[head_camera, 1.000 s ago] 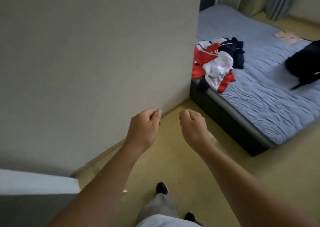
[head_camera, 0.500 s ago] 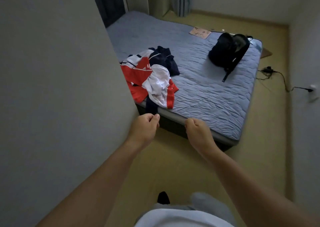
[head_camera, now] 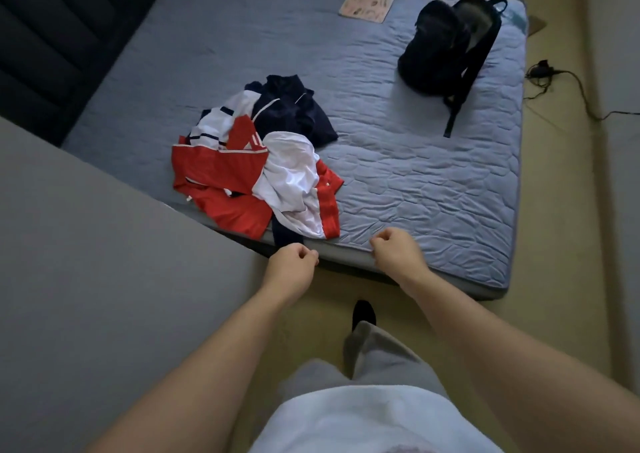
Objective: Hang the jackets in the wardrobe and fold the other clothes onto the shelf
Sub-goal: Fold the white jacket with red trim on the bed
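My left hand [head_camera: 291,265] and right hand [head_camera: 394,255] are both curled into fists and hold nothing, just at the bed's [head_camera: 398,175] near edge. The clothes [head_camera: 256,168] lie heaped on the bed by that edge, a dark piece reaching it beside my left hand. A backpack [head_camera: 440,47] sits near the bed's far right corner, well apart from the heap. A grey wall [head_camera: 104,262] closes in left of the bed. Floor [head_camera: 332,290] runs along its near edge and right side.

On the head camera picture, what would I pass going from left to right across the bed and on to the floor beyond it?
dark padded panel → pile of clothes → black backpack → black cable on the floor
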Available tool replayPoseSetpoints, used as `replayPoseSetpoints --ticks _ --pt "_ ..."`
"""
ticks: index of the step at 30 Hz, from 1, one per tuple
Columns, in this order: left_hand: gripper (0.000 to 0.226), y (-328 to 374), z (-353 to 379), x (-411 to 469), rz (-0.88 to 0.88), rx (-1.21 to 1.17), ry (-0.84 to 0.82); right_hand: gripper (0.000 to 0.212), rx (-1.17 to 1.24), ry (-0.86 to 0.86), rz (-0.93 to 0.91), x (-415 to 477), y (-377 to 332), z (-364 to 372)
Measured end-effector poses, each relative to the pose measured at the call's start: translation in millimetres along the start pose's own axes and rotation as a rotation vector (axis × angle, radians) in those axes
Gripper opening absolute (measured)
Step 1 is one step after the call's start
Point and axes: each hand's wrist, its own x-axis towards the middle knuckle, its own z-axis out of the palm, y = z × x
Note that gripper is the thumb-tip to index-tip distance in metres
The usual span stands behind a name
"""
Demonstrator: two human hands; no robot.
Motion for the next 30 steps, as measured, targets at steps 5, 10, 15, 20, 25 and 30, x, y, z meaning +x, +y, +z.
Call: replayPoseSetpoints --ticks 5,10,15,20,25,30 --pt "0.014 17.3 8.7 96.6 -0.010 0.178 -0.130 0.023 0.009 -0.040 0.137 80.1 -28.7 3.5" --pt "0.031 11.5 57.2 203.1 0.047 0.399 -0.343 0.039 -0.045 -0.097 0.166 152.8 -28.3 17.2" --pt "0.044 -16.3 130.6 297.4 0.173 0.726 -0.525 0.043 -0.043 -0.096 0.231 205.0 4.9 41.6" --pt "0.047 -48.4 183.4 360.3 0.289 0.953 -0.658 0.035 -0.033 -0.086 0.295 246.6 40.9 68.4" --pt "0.050 -81.7 206.2 395.7 0.318 1.110 -0.733 0.031 0.007 -0.083 0.337 266.9 62.2 85.4" --pt "0.038 -78.2 187.9 397.0 0.410 1.225 -0.565 0.031 0.001 -0.108 0.362 268.7 61.0 84.9"
